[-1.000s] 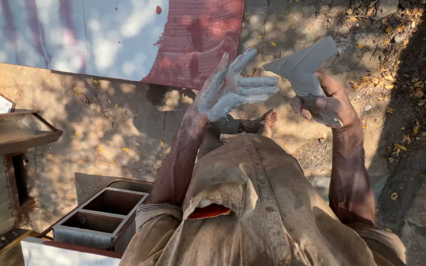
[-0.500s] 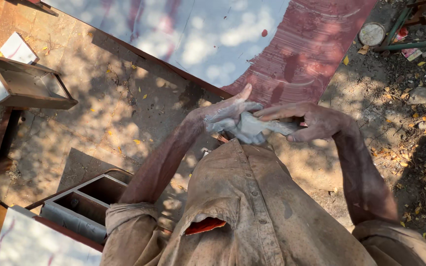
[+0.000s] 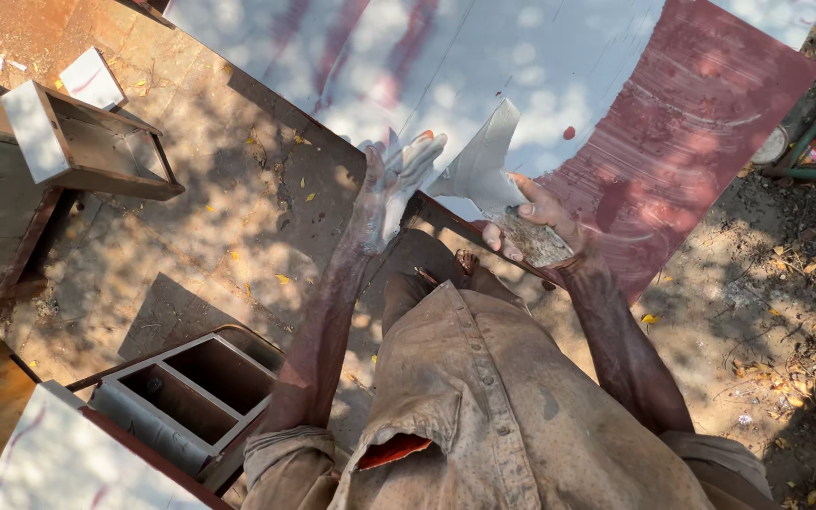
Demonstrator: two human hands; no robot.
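Observation:
My right hand (image 3: 533, 219) grips the worn handle of a flat grey putty knife (image 3: 480, 168), its wide blade pointing up and left. My left hand (image 3: 397, 177), coated in pale grey paste, is held up with fingers spread, its fingertips close to the blade's edge. Both hands hover over a large board (image 3: 484, 66) lying on the ground, part coated pale grey and part bare reddish-brown. My dusty tan shirt (image 3: 484, 416) fills the lower middle.
A wooden box frame with compartments (image 3: 195, 382) lies at lower left beside a pale-coated panel (image 3: 59, 463). An open drawer-like box (image 3: 87, 142) sits at upper left. Dry leaves, stones and metal bars (image 3: 814, 123) are at the right on the dirt.
The view has swung so the coated board lies straight ahead. My hands, pressed together on the blade half a second ago, have come apart, the left now open beside the knife.

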